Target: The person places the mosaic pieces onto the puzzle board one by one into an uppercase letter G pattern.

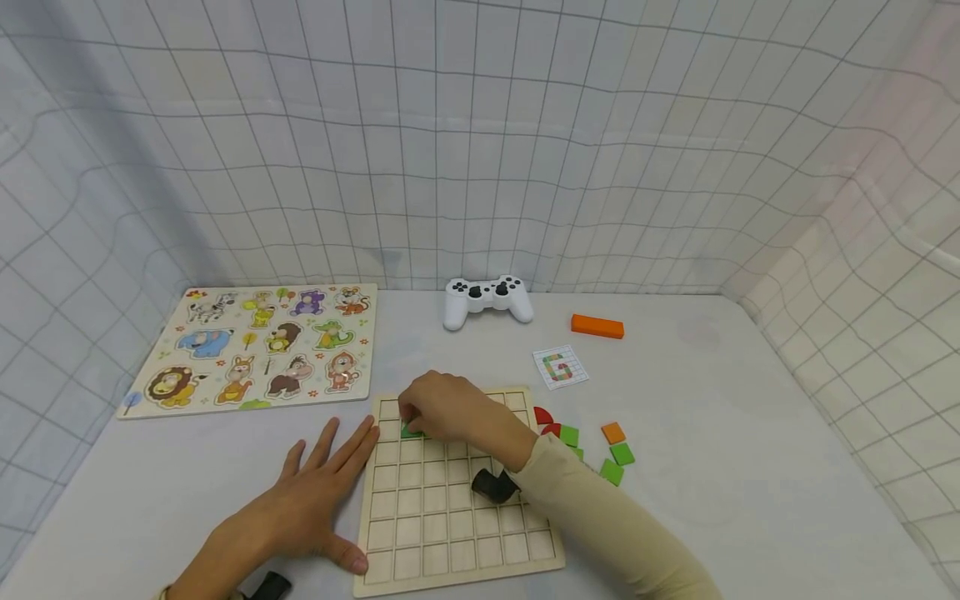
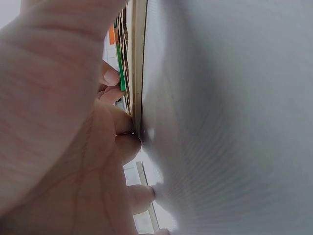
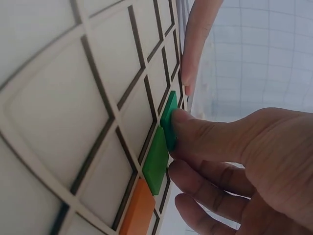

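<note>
A wooden grid board (image 1: pixel 435 527) lies on the white table. Over its upper left cells, my right hand (image 1: pixel 450 410) pinches a dark green square tile (image 3: pixel 169 120) between thumb and fingers, tilted up from a cell in the right wrist view. Beside that tile, a lighter green tile (image 3: pixel 155 161) and an orange tile (image 3: pixel 139 208) sit in the grid; the hand and forearm mostly hide this row from the head camera. My left hand (image 1: pixel 311 504) is spread flat on the table, fingertips and thumb against the board's left edge.
Loose red (image 1: pixel 543 415), green (image 1: pixel 611 472) and orange tiles (image 1: pixel 613 432) lie right of the board, partly behind the sleeve. Farther back are a pattern card (image 1: pixel 560 367), an orange bar (image 1: pixel 597 326) and a white game controller (image 1: pixel 487 302). An animal puzzle board (image 1: pixel 258 398) lies at left.
</note>
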`<action>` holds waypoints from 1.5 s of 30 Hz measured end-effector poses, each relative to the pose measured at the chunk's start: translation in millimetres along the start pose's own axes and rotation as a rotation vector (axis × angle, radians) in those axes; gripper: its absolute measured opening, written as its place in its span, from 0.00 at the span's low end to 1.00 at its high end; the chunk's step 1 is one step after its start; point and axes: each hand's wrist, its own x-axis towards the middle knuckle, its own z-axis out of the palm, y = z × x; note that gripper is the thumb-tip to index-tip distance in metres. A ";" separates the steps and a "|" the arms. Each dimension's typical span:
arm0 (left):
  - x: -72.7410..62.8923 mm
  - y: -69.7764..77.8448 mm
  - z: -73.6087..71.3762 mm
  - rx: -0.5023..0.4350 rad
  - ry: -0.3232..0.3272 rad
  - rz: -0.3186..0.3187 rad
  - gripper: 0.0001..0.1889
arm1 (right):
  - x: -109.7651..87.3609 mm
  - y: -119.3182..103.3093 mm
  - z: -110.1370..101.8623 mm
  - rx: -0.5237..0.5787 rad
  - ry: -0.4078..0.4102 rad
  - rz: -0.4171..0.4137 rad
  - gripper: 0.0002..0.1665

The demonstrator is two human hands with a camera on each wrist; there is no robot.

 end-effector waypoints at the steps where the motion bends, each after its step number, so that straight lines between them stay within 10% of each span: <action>1: 0.0 -0.1 0.1 -0.001 -0.001 0.001 0.79 | -0.2 0.0 0.3 0.005 0.000 0.003 0.01; 17: 0.3 0.1 0.0 -0.003 0.005 0.002 0.79 | -14.8 8.1 -2.6 0.014 0.063 -0.048 0.08; 45: 1.0 2.0 1.4 -0.010 -0.026 -0.032 0.80 | -146.1 113.8 -7.4 0.246 0.174 0.114 0.09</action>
